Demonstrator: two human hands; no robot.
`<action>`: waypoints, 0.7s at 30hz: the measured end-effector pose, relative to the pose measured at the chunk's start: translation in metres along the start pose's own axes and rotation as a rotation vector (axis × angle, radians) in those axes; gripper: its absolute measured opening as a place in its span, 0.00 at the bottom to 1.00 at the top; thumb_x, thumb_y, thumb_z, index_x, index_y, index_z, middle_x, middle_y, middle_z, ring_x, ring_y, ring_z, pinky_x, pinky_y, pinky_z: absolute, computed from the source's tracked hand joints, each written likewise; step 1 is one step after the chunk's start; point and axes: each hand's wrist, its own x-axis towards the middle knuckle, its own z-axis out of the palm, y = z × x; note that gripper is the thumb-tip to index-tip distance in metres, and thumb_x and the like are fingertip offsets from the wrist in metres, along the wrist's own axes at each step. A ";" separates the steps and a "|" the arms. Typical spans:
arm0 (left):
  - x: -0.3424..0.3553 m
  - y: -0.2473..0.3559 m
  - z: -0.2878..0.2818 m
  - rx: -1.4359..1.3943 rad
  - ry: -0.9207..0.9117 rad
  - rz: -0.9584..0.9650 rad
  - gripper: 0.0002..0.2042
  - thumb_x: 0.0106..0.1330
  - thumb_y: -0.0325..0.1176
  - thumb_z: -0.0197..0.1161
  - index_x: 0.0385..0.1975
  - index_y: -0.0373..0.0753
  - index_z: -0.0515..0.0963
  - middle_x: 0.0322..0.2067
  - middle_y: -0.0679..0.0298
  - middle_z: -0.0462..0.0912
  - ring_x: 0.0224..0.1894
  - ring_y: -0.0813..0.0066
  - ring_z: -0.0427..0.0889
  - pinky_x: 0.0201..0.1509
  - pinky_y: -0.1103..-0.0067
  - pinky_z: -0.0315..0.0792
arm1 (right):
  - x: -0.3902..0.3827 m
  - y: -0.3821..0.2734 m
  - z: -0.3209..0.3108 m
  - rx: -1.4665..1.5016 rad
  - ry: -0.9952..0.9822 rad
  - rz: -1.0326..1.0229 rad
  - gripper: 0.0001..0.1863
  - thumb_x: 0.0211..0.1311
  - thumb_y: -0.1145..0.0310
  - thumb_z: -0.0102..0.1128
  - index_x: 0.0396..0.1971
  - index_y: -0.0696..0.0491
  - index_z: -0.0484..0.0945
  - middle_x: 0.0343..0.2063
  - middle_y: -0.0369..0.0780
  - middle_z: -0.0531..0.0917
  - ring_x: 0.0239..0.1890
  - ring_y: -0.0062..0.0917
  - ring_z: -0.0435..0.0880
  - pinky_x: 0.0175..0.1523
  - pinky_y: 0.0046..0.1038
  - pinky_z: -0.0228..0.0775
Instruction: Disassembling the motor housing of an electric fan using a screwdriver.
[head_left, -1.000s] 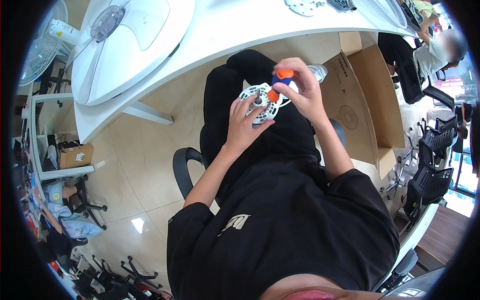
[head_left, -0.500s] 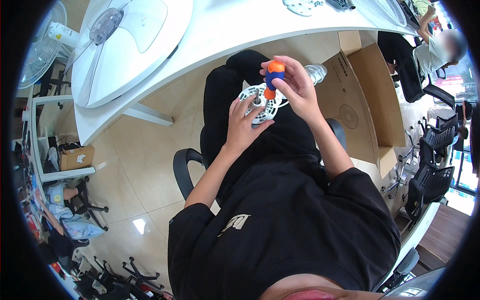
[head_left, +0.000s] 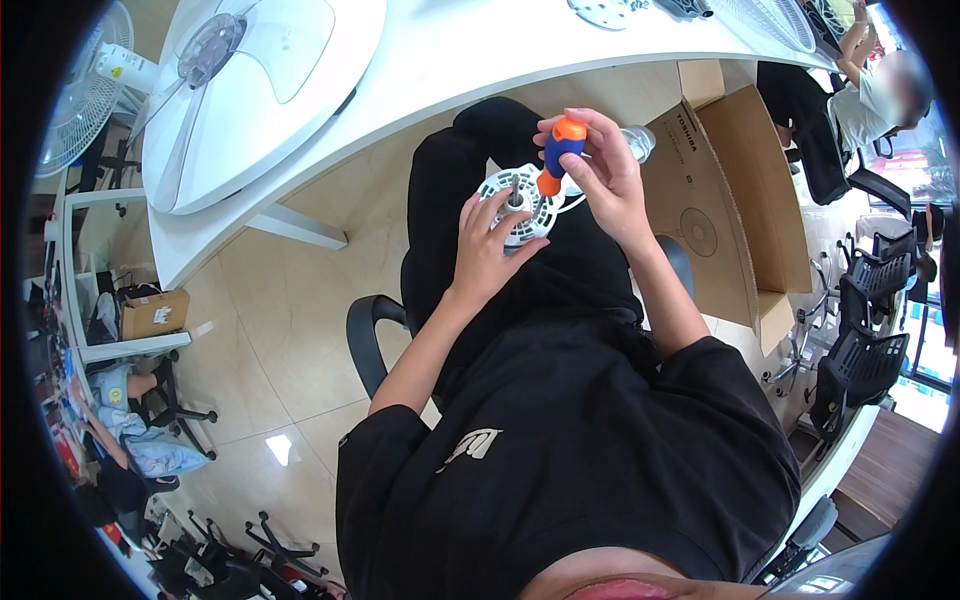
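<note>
My left hand (head_left: 489, 250) holds a white slotted fan motor housing (head_left: 536, 222), with a metal shaft standing up from its middle between my fingers. It rests over my lap, and a white cord loops out at its right. My right hand (head_left: 608, 178) grips an orange and blue screwdriver (head_left: 564, 150) by its handle, with its lower end over the right half of the housing; whether the tip sits in a screw cannot be seen. Just behind that hand is a clear plastic object (head_left: 638, 142), partly hidden.
A white desk (head_left: 430, 45) crosses the top, bearing a fan base with clear blades (head_left: 295, 55), loose parts (head_left: 600, 12) and fan grilles. An open cardboard box (head_left: 750, 210) stands at my right. Other people sit at far right (head_left: 862, 100) and lower left (head_left: 130, 450).
The screwdriver's handle swung left and more upright, then leaned back right, with my right hand shifting along. My left hand stayed around the housing. The person at right raised their hands.
</note>
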 end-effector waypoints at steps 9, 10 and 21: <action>0.000 0.000 0.001 -0.005 0.001 -0.016 0.19 0.52 0.42 0.79 0.42 0.44 0.84 0.59 0.57 0.76 0.63 0.54 0.74 0.72 0.55 0.60 | -0.002 0.002 0.002 -0.065 -0.018 -0.013 0.23 0.72 0.73 0.59 0.63 0.56 0.66 0.57 0.47 0.79 0.60 0.31 0.81 0.63 0.34 0.75; 0.000 0.000 0.001 -0.017 -0.003 -0.030 0.19 0.52 0.42 0.79 0.42 0.44 0.83 0.59 0.57 0.76 0.63 0.54 0.74 0.72 0.55 0.60 | -0.003 0.002 0.002 -0.067 -0.022 -0.015 0.23 0.72 0.73 0.59 0.63 0.56 0.66 0.57 0.46 0.79 0.60 0.31 0.81 0.63 0.34 0.75; 0.000 0.000 0.002 -0.056 -0.003 -0.069 0.20 0.50 0.40 0.80 0.42 0.44 0.83 0.59 0.57 0.76 0.64 0.51 0.73 0.73 0.55 0.59 | -0.004 0.001 0.004 -0.087 -0.034 -0.041 0.22 0.71 0.74 0.60 0.62 0.55 0.67 0.56 0.46 0.80 0.59 0.32 0.82 0.63 0.35 0.75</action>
